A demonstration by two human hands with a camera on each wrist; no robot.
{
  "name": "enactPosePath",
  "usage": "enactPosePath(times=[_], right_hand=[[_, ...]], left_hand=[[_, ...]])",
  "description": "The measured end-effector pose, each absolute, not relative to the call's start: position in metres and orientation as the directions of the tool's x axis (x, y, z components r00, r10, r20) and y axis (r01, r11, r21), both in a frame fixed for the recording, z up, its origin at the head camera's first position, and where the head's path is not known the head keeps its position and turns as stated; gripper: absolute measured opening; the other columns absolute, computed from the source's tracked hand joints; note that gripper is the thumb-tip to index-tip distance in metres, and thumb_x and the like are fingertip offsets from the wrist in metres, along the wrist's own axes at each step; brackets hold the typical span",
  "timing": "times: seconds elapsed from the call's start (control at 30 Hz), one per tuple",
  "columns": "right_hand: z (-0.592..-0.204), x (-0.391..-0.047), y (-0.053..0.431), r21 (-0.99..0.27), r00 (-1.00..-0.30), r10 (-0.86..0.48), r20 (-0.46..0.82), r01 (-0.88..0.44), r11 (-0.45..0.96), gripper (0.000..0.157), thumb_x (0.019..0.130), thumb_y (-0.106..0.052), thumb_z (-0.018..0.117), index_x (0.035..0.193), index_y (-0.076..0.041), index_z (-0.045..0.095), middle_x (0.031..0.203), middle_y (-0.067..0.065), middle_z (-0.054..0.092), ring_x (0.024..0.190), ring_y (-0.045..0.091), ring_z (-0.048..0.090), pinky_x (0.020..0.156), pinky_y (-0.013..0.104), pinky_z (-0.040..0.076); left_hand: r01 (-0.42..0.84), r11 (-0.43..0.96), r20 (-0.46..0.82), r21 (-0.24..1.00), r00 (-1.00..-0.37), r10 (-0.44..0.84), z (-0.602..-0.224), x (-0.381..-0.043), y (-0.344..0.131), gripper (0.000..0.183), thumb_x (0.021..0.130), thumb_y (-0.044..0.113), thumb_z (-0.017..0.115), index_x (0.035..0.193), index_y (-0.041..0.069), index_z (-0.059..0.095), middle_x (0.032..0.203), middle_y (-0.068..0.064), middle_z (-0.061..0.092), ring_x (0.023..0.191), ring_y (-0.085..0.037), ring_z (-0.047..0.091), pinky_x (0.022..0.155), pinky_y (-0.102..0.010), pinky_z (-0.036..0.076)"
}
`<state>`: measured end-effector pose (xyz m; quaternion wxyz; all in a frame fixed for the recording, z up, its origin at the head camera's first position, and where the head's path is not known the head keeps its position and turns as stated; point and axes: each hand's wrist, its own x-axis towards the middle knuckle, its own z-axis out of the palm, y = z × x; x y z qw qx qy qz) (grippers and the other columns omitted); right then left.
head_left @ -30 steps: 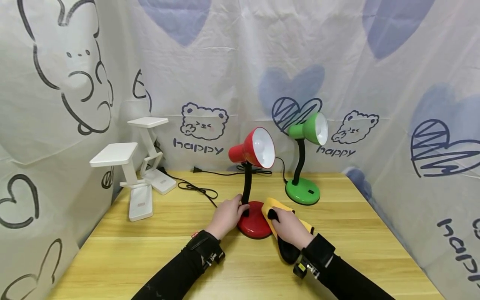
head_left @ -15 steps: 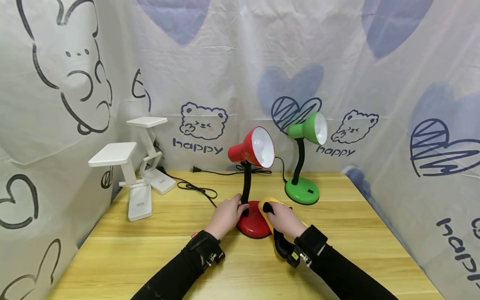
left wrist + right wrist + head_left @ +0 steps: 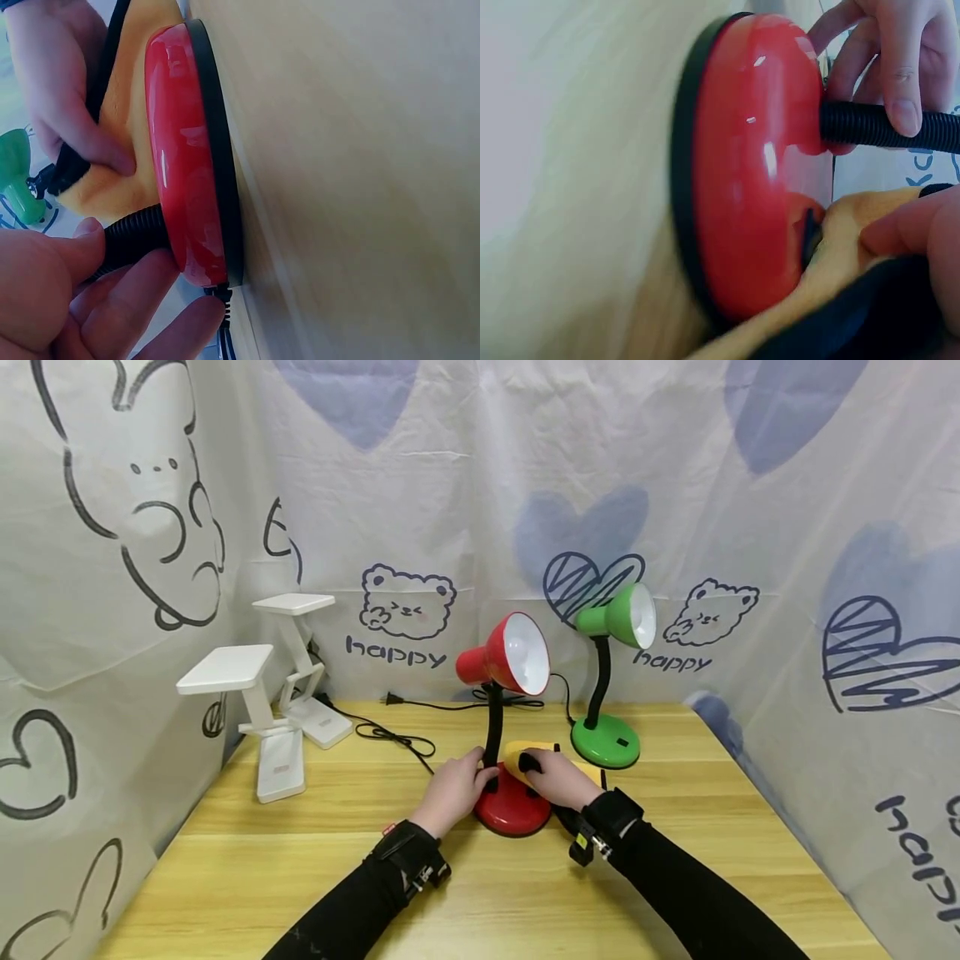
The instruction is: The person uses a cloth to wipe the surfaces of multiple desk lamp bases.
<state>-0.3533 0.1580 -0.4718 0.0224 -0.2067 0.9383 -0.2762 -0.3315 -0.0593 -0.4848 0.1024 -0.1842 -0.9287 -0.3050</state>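
Observation:
A red desk lamp stands upright on the table, its shade tipped toward the right. My left hand holds the lower end of its black ribbed gooseneck, thumb on one side and fingers on the other. In my right hand is a yellow cloth with black edging, bunched under the fingers. The cloth lies against the right and back part of the round red base, close to the small dark switch. Part of the cloth is hidden beneath the right hand and wrist.
Behind and to the right stands a green desk lamp. Two white folding lamps, one nearer and one farther, stand at the left. A black cord and a plug lie at the back, before a printed curtain.
The right hand has moved left and away from me with the yellow cloth, over the red base toward its back. The left hand and the red lamp have stayed in place.

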Motion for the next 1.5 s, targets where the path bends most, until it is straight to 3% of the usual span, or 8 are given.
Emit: enactPosePath(times=[0.2,0.33,0.6,0.97,1.27,1.5], right_hand=[[-0.47,-0.337,0.18,-0.403,-0.917,-0.386,0.105,-0.394,0.826,0.042,0.089,-0.017,0.061,0.13,-0.008,0.055,0.12,0.005,0.056,0.102,0.016,0.055,0.09,0.037,0.047],[-0.469,-0.324,0.188,-0.392,-0.904,-0.423,0.067,-0.414,0.822,0.048,0.088,-0.022,0.065,0.131,-0.007,0.052,0.124,0.009,0.056,0.106,0.018,0.055,0.091,0.039,0.047],[-0.469,-0.293,0.168,-0.29,-0.798,-0.603,0.014,-0.581,0.761,0.033,0.084,-0.019,0.069,0.111,-0.016,0.051,0.093,-0.004,0.051,0.08,0.012,0.048,0.066,0.027,0.041],[-0.468,-0.268,0.112,0.018,-0.612,-0.78,0.126,-0.785,0.619,0.021,0.089,-0.023,0.069,0.106,-0.02,0.057,0.095,-0.006,0.055,0.087,0.012,0.052,0.08,0.028,0.046],[-0.472,-0.288,0.082,0.029,-0.591,-0.783,0.194,-0.794,0.607,0.004,0.091,-0.016,0.066,0.095,-0.017,0.067,0.099,-0.003,0.059,0.088,0.011,0.057,0.077,0.023,0.048],[-0.467,-0.289,0.09,0.024,-0.626,-0.767,0.139,-0.772,0.635,0.006,0.087,-0.019,0.071,0.09,-0.022,0.067,0.086,-0.007,0.055,0.075,0.007,0.053,0.068,0.021,0.044]], left_hand=[[0.397,0.759,0.295,0.516,-0.914,0.277,-0.483,-0.332,-0.057,0.022,0.098,0.038,0.056,0.1,0.016,0.058,0.061,0.003,0.054,0.051,-0.012,0.05,0.047,-0.028,0.036],[0.396,0.762,0.301,0.513,-0.914,0.272,-0.483,-0.333,-0.056,0.022,0.098,0.038,0.057,0.099,0.016,0.058,0.063,0.004,0.055,0.052,-0.012,0.051,0.047,-0.028,0.037],[0.384,0.748,0.269,0.541,-0.922,0.278,-0.481,-0.337,-0.065,0.022,0.097,0.038,0.057,0.1,0.017,0.06,0.066,0.001,0.058,0.055,-0.014,0.051,0.051,-0.027,0.038],[0.37,0.753,0.25,0.544,-0.928,0.275,-0.48,-0.339,-0.074,0.028,0.096,0.043,0.057,0.102,0.017,0.065,0.078,0.0,0.067,0.06,-0.013,0.057,0.055,-0.028,0.044],[0.357,0.742,0.218,0.568,-0.934,0.282,-0.481,-0.339,-0.074,0.032,0.096,0.049,0.055,0.105,0.021,0.066,0.079,0.004,0.067,0.059,-0.01,0.057,0.056,-0.029,0.045],[0.376,0.76,0.258,0.53,-0.925,0.277,-0.483,-0.341,-0.073,0.029,0.097,0.047,0.055,0.101,0.02,0.065,0.08,0.002,0.068,0.063,-0.013,0.059,0.056,-0.03,0.044]])
